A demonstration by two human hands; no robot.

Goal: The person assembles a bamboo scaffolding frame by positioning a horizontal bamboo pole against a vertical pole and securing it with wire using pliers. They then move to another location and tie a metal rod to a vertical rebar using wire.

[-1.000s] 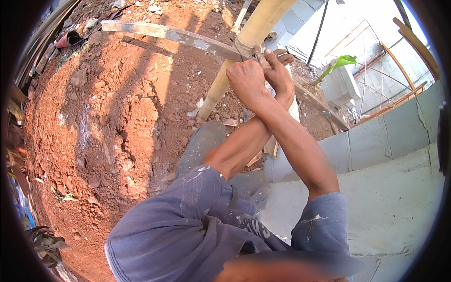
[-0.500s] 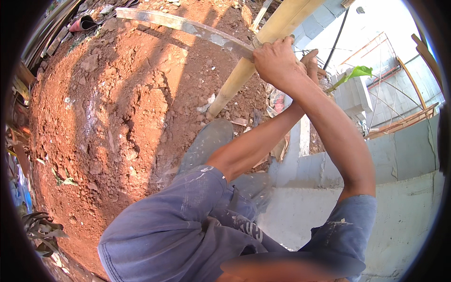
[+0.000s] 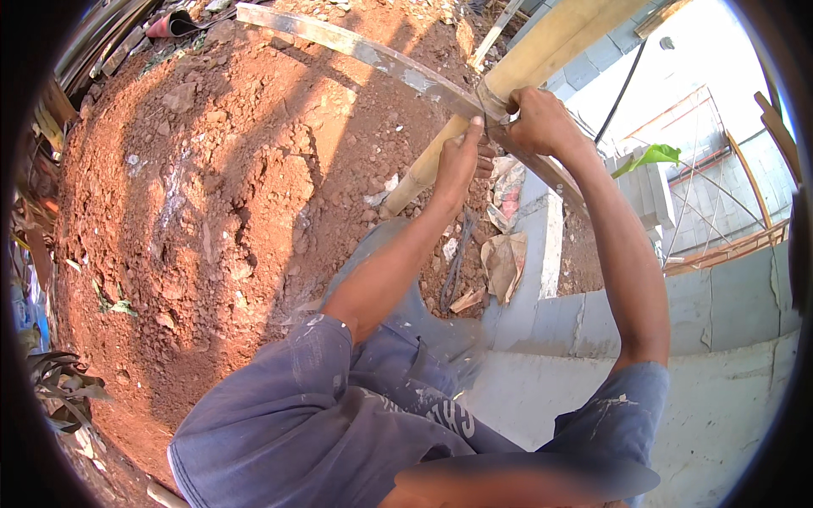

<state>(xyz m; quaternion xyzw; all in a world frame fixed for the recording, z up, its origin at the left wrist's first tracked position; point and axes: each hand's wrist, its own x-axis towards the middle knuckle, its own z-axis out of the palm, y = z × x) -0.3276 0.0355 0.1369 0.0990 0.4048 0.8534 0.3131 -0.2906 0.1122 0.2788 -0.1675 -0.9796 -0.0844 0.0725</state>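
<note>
A thick bamboo pole (image 3: 555, 42) slants down to the reddish soil, and a long narrow wooden batten (image 3: 364, 52) crosses it. A thin dark wire (image 3: 484, 100) runs round the crossing. My left hand (image 3: 461, 165) is closed just below the joint, thumb up, pinching the wire. My right hand (image 3: 546, 123) sits on the other side, above the batten and against the pole. Its fingers are curled in, and what they grip is hidden.
Loose soil (image 3: 195, 212) spreads to the left. At right stands a grey block wall (image 3: 644, 322), with stacked blocks (image 3: 648, 190) and a green leaf (image 3: 656, 157) beyond. A crumpled paper bag (image 3: 506, 258) and dark strips (image 3: 457, 262) lie below the joint.
My crossed forearms have come apart. My left hand has moved from the pole's right side to its left, below the joint; my right hand has shifted right. The view has shifted slightly.
</note>
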